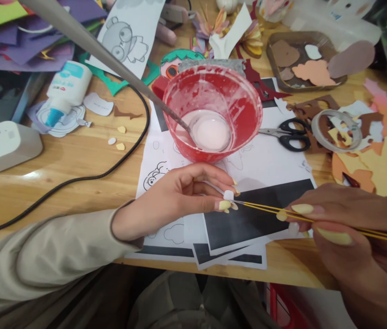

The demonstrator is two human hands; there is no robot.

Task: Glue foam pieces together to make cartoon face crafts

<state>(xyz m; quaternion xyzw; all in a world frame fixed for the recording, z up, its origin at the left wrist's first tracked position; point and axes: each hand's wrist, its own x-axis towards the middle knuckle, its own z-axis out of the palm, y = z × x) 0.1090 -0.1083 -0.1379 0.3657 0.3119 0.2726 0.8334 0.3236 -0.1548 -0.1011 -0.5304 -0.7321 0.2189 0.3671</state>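
Observation:
My left hand [182,194] pinches a tiny white paper piece [228,195] between thumb and fingertips, above black-and-white printed sheets [248,224]. My right hand [337,224] grips yellow tweezers [265,208], whose tips meet the white piece at my left fingertips. Just behind my hands stands a red bowl [248,105] with white glue in it. A long metal spoon handle [87,43] leans out of the bowl to the upper left.
Black scissors [289,135] and a tape roll [337,130] lie right of the bowl. A white glue bottle [66,89], a black cable [76,180] and a white device [1,144] are on the left. A brown tray [275,64] and coloured paper scraps [385,151] crowd the back and right. Another person's fingers [166,32] show at the top.

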